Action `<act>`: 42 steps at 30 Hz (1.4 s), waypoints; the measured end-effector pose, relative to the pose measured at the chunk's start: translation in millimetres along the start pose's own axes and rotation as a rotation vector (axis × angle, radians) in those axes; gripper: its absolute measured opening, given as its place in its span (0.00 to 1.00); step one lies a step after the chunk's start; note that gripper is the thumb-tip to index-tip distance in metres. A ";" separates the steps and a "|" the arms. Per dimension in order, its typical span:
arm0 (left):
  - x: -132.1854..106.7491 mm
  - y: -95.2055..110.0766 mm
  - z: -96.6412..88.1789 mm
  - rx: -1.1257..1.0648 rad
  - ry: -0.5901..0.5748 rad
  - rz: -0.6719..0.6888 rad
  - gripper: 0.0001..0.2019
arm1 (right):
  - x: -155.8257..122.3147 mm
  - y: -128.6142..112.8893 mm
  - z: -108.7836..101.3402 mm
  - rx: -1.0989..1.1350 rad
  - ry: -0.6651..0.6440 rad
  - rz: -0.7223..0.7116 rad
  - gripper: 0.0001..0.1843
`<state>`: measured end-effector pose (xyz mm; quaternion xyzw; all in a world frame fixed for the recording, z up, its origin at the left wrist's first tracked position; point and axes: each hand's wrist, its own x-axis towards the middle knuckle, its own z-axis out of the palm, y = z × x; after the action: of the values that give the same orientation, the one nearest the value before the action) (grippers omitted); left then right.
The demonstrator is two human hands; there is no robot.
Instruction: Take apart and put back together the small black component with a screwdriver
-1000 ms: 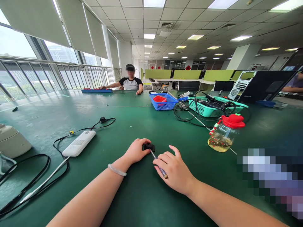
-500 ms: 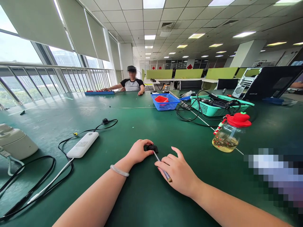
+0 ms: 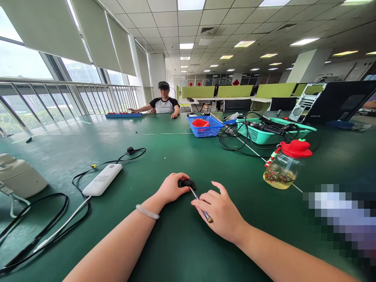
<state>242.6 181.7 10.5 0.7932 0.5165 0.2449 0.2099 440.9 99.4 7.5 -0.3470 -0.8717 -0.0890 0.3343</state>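
A small black part (image 3: pixel 188 183), too small to name, rests on the green tabletop in front of me. My left hand (image 3: pixel 172 188) is closed around its left side, thumb and fingers pressing it down. My right hand (image 3: pixel 217 207) pinches a screwdriver (image 3: pixel 202 207) between thumb and fingers, with the index or another finger raised. The screwdriver slants up toward me, and its metal shaft meets the near edge of the black part. Whether its tip sits in a screw cannot be made out.
A white power bank (image 3: pixel 102 179) with cables lies left. Ahead are a blue basket (image 3: pixel 207 131) and a teal basket (image 3: pixel 261 137) holding black cables. A red-lidded bottle (image 3: pixel 280 172) stands right. Across the table sits a person (image 3: pixel 164 103) beside a blue tray (image 3: pixel 123 115).
My right hand and the screwdriver's handle end have shifted very slightly up and to the left. My left hand keeps its hold on the black part.
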 end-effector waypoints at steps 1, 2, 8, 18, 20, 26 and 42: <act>0.1 -0.3 0.2 -0.003 0.000 0.001 0.17 | 0.2 0.0 0.1 0.001 0.005 0.004 0.11; 0.2 -0.5 0.3 -0.006 -0.001 0.001 0.17 | 0.3 -0.1 0.1 0.002 0.008 0.008 0.11; 0.1 -0.1 -0.7 -0.015 -0.004 0.011 0.16 | 1.1 -0.1 0.3 0.005 0.031 0.013 0.10; -0.2 -0.3 -0.8 -0.026 -0.007 0.004 0.18 | 2.9 -1.4 -1.2 0.024 0.061 0.026 0.11; -0.6 -0.9 -1.0 -0.026 -0.012 0.002 0.19 | 2.7 -1.5 -0.8 0.031 0.062 0.027 0.11; -1.7 -0.6 -1.4 -0.025 -0.014 -0.008 0.20 | 2.2 -1.3 0.0 0.005 0.047 0.040 0.10; -0.9 -3.2 0.9 0.030 -0.001 0.016 0.18 | 6.5 14.7 3.9 0.166 0.016 0.222 0.08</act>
<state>240.6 182.0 7.7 0.8005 0.5137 0.2382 0.1964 445.2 115.3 7.6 -0.4119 -0.8296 0.0183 0.3765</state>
